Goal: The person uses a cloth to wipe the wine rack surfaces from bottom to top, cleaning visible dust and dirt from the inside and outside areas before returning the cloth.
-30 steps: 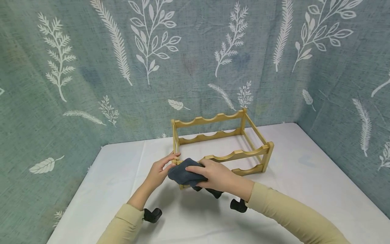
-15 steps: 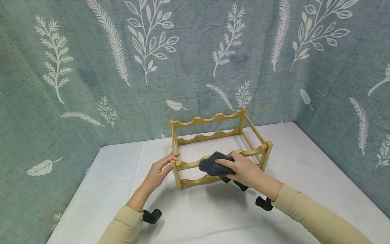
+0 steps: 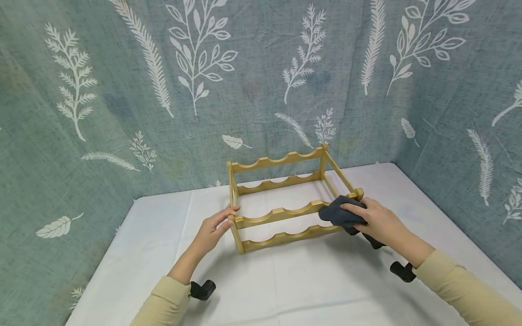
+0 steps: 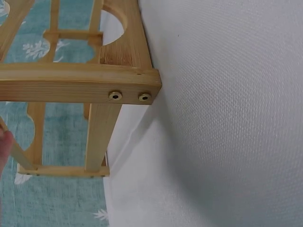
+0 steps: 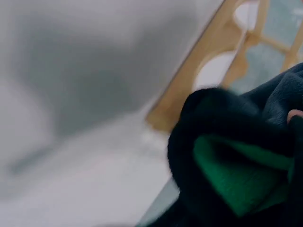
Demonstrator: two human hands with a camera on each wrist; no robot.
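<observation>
A light wooden wine rack (image 3: 281, 215) with scalloped rails stands on the white table. At its near left corner my left hand (image 3: 210, 231) holds the frame, thumb and fingers about the top of the corner. One fingertip shows at the edge of the left wrist view, against the rack's wood (image 4: 80, 82). My right hand (image 3: 381, 222) grips a bunched dark blue-grey cloth (image 3: 342, 212), which lies over the right end of the front top rail. The right wrist view shows a green side (image 5: 251, 175) in the cloth's folds. The cloth covers part of the rail and the right front post.
A white cloth covers the table (image 3: 310, 290). Behind and beside it hangs a blue-green curtain (image 3: 253, 90) with white leaf prints, close to the rack's back. A black wrist-worn device (image 3: 202, 290) sits below the left cuff, another black device (image 3: 403, 271) below the right.
My right hand has moved the cloth from the left end of the front top rail to its right end. My left hand stays at the left corner, and the rack keeps its place.
</observation>
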